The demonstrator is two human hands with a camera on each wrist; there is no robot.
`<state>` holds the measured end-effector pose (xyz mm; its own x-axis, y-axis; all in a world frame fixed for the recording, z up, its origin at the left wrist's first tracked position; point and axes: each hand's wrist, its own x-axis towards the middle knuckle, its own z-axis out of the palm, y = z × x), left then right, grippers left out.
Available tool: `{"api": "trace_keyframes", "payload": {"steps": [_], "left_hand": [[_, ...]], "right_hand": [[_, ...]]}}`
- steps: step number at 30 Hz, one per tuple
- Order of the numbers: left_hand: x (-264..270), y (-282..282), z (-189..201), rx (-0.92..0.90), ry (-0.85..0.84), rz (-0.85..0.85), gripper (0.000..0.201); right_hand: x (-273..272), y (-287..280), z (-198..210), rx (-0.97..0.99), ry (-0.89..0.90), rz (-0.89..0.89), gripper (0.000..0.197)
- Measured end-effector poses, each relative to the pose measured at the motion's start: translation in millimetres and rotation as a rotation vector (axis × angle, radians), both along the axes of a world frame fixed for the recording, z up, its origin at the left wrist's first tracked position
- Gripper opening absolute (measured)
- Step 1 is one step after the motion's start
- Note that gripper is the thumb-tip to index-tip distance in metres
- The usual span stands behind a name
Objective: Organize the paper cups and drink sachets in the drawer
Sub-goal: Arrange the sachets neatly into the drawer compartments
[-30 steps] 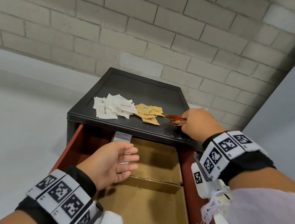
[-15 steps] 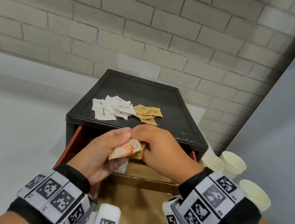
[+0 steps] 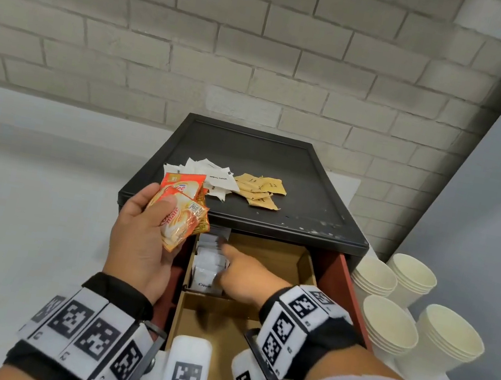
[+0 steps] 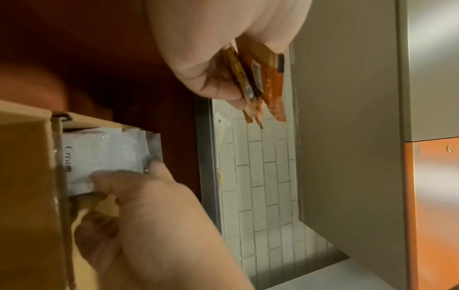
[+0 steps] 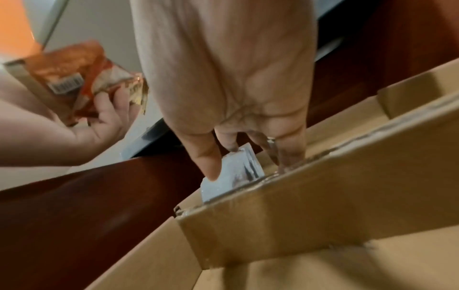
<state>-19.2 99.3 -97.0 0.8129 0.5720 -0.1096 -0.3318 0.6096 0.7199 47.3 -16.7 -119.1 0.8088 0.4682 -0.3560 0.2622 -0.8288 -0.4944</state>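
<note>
Right hand (image 3: pixel 243 277) now hides drawer's white sachets (image 3: pixel 207 266) (partly).

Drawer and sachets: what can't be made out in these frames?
- Drawer, head view: front compartments hidden behind the wrist cameras and right hand.
- White creamer sachets: count unclear; packed edge-on, right wrist view blurred.
- Orange sachets in left hand: number unclear; overlapping, thumb covers print.
- White sachets and brown sachets on cabinet top: print too small.
- Paper cups: stack counts unclear.
</note>
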Motion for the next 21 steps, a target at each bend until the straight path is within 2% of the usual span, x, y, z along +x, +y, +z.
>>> {"api": "trace_keyframes", "payload": {"steps": [3,8,12,17,21], "left_hand": [[1.8,-1.0,-2.0,0.018,0.001,0.007,0.024],[3.0,0.4,-3.0,0.018,0.002,0.009,0.024],[3.0,-0.2,-3.5,0.02,0.009,0.008,0.02],[2.8,0.1,-3.6,0.023,0.008,-0.001,0.019],[3.7,-0.6,-4.8,0.031,0.002,-0.016,0.02]], "right_hand": [[2.6,15.5,-0.2,-0.152,-0.058,0.12,0.062],[10.3,22.5,-3.8,-0.274,-0.073,0.198,0.06],[7.7,17.8,-8.3,-0.214,-0.088,0.214,0.068],[18.4,15.9,-8.9,-0.014,-0.013,0.017,0.068],[23.4,16.7,-11.3,0.056,0.1,-0.034,0.076]]}}
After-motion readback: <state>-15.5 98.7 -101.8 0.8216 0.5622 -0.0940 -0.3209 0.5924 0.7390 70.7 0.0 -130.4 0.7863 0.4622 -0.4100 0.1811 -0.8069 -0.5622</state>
